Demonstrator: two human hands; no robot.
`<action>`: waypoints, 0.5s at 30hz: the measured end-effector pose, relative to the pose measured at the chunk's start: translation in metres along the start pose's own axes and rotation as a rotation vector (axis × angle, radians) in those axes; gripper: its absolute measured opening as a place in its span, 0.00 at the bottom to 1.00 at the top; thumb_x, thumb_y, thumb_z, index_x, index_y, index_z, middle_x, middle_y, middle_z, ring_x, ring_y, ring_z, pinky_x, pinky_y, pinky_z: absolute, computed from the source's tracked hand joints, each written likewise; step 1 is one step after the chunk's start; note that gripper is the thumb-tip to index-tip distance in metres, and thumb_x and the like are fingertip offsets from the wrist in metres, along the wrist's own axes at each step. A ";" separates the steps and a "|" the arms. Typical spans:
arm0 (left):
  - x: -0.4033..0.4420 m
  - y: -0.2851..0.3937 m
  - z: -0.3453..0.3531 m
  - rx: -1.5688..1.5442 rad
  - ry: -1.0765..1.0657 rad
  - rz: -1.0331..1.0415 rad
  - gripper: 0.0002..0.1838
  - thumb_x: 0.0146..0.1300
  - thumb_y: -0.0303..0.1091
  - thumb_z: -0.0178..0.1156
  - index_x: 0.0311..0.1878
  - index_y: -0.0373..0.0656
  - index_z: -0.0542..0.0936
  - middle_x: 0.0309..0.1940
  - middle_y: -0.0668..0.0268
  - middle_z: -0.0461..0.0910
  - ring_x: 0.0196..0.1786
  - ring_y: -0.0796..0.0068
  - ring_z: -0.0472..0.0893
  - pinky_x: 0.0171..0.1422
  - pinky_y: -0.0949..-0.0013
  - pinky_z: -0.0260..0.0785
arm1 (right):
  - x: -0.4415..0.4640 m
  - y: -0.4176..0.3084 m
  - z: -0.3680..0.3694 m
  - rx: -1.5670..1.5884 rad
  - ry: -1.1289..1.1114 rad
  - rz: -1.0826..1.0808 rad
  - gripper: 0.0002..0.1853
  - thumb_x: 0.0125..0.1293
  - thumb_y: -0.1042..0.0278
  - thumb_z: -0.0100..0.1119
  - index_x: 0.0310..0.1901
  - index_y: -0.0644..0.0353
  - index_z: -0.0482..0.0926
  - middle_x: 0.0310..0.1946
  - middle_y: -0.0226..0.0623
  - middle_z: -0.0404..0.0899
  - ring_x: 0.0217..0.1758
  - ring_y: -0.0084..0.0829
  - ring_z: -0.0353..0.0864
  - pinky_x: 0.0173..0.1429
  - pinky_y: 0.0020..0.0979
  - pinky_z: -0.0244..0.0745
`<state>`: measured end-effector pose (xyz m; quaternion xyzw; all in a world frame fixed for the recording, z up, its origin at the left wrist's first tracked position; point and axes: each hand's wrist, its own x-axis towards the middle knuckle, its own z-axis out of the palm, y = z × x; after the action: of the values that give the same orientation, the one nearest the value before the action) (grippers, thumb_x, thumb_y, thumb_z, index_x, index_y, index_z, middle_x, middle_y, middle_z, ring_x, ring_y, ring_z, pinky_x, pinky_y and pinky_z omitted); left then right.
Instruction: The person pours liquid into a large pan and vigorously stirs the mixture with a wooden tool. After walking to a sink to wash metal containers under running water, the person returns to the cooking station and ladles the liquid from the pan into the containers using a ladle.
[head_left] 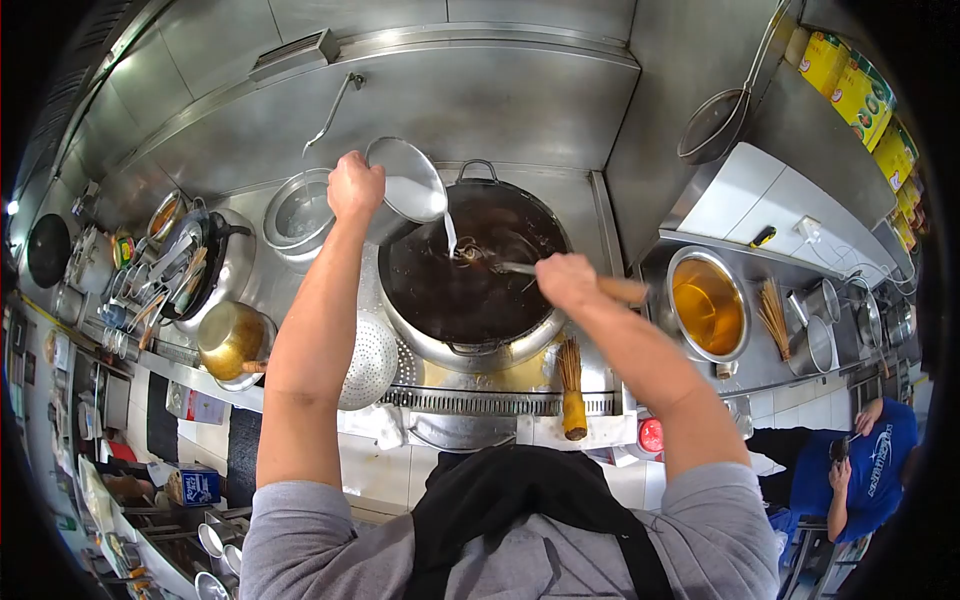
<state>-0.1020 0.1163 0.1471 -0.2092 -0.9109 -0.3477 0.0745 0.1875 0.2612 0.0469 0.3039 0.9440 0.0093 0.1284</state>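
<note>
My left hand (356,186) grips the rim of a metal pot (405,165), tilted over a large black wok (410,285). White liquid (450,232) runs from the pot in a thin stream into dark brown liquid (470,295) in the wok. Around the wooden handle (622,291) of a stirring tool, my right hand (566,280) is closed at the wok's right side. The tool's metal shaft (515,267) reaches into the dark liquid near the stream, and its far end is blurred.
Left of the wok are a metal bowl (300,215), a perforated ladle (370,362) and a brass-coloured pot (230,340). A bamboo brush (572,390) lies in front. On the right stands a bowl of amber liquid (708,305). A person in blue (865,470) is at lower right.
</note>
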 end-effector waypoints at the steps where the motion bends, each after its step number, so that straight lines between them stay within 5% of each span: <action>1: -0.001 0.000 0.002 -0.003 -0.004 0.002 0.11 0.55 0.37 0.62 0.38 0.40 0.82 0.43 0.50 0.86 0.50 0.46 0.84 0.56 0.50 0.76 | -0.001 -0.008 0.021 0.061 -0.009 0.008 0.14 0.67 0.67 0.52 0.46 0.56 0.88 0.46 0.43 0.87 0.51 0.47 0.87 0.54 0.43 0.82; 6: 0.001 0.002 0.000 0.016 0.000 0.021 0.12 0.56 0.38 0.63 0.40 0.42 0.83 0.44 0.50 0.86 0.51 0.47 0.84 0.56 0.51 0.76 | -0.011 0.038 0.023 0.097 -0.085 0.031 0.13 0.73 0.55 0.54 0.50 0.43 0.86 0.47 0.35 0.87 0.55 0.44 0.85 0.58 0.43 0.80; 12: 0.004 0.001 -0.002 0.004 0.005 0.009 0.13 0.56 0.39 0.63 0.42 0.42 0.83 0.44 0.51 0.86 0.52 0.48 0.84 0.57 0.51 0.76 | 0.006 0.016 -0.011 -0.073 0.022 -0.001 0.13 0.68 0.68 0.53 0.43 0.56 0.89 0.47 0.43 0.87 0.52 0.42 0.87 0.53 0.41 0.83; 15: 0.006 0.005 0.002 0.026 0.004 0.030 0.14 0.56 0.38 0.63 0.42 0.42 0.83 0.44 0.51 0.86 0.52 0.48 0.84 0.57 0.52 0.76 | 0.000 -0.001 0.048 0.143 -0.025 -0.012 0.15 0.70 0.63 0.53 0.52 0.51 0.86 0.45 0.43 0.87 0.51 0.44 0.87 0.55 0.44 0.82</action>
<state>-0.1049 0.1230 0.1501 -0.2212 -0.9120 -0.3350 0.0843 0.1986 0.2570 0.0001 0.3065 0.9424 -0.0626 0.1182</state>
